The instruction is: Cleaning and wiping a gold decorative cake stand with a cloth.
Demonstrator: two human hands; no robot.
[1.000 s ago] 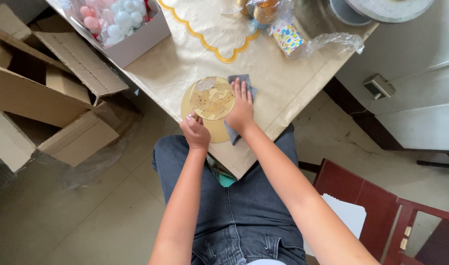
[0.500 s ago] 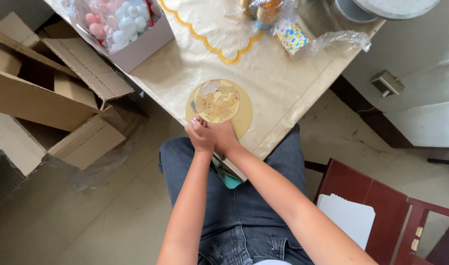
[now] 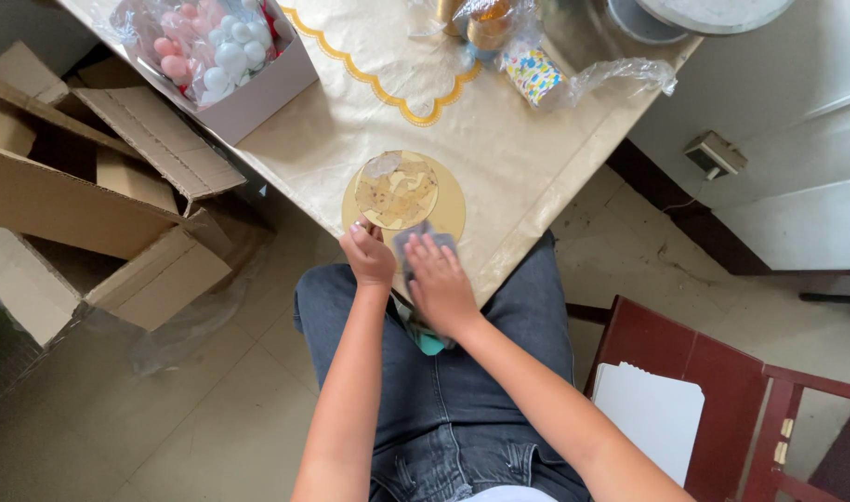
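Observation:
A round gold board [image 3: 451,206] lies at the near corner of the table [image 3: 527,158]. On it rests a smaller round disc [image 3: 397,189], pale and patchy with flaking film. My left hand [image 3: 367,254] pinches the disc's near edge. Just to its right, my right hand [image 3: 440,286] presses flat on a grey cloth [image 3: 414,238] at the board's near rim. The cloth shows only beyond my fingertips. My lap in dark jeans is right below.
A white box of pastel balls [image 3: 216,58] stands at the table's left edge. Bagged jars [image 3: 522,42] and a scalloped mat [image 3: 388,51] lie farther back. Open cardboard boxes [image 3: 81,186] sit on the floor to the left, a red chair [image 3: 722,409] with a white sheet [image 3: 648,416] to the right.
My right hand with the cloth has come from the disc's far right side back to the board's near rim. My left hand has stayed at the disc's near edge.

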